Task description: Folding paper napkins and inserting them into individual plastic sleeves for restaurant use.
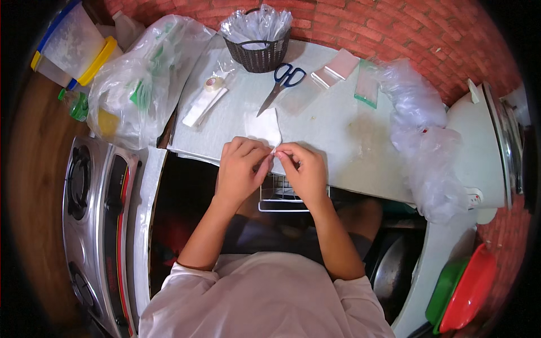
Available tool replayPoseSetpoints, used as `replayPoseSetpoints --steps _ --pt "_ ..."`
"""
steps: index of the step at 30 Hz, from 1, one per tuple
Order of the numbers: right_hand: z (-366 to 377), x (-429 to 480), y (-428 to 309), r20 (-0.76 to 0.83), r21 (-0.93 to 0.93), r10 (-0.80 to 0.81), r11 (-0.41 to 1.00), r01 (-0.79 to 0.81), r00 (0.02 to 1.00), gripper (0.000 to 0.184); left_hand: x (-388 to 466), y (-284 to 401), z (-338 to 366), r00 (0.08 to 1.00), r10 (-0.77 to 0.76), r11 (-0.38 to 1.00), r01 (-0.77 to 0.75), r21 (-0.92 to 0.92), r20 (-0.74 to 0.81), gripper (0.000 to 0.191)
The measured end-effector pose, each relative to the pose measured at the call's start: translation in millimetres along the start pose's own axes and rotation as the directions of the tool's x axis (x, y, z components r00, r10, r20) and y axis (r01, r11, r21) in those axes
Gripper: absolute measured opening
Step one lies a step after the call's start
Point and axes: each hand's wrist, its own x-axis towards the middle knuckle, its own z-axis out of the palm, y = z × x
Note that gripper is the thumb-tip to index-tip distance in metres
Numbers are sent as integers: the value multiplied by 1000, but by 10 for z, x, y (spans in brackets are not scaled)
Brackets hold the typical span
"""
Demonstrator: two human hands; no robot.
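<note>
My left hand [243, 169] and my right hand [303, 171] meet at the table's front edge, fingertips together on a corner of a white sheet [264, 126]. Whether it is paper, cloth or a thin packet I cannot tell. The rest of the sheet lies on the table beyond my fingers. Scissors [282, 84] with dark blue handles lie past it, their tip at its far edge. To the left, a roll of clear tape [213, 83] rests by folded white strips [205, 107]. Clear plastic sleeves [302, 95] lie right of the scissors.
A dark woven basket [258, 57] of plastic bags stands at the back. Left are a large plastic bag [143, 80] and a gas stove [95, 211]. Right are a green-edged clear pack [367, 86], bundled plastic bags [427, 139] and a white appliance [477, 135]. A wire rack [283, 194] sits below my hands.
</note>
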Motion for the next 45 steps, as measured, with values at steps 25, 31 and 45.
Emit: replayPoseSetpoints --steps 25,31,45 --pt "8 13 28 51 -52 -63 996 66 997 13 36 -150 48 960 -203 907 258 -333 192 14" --pt "39 7 39 33 -121 -84 989 87 996 9 16 -101 83 950 -278 881 311 -356 143 13" --pt "50 11 57 -38 -169 -27 985 21 999 11 44 -373 5 850 -527 628 378 -680 -15 23"
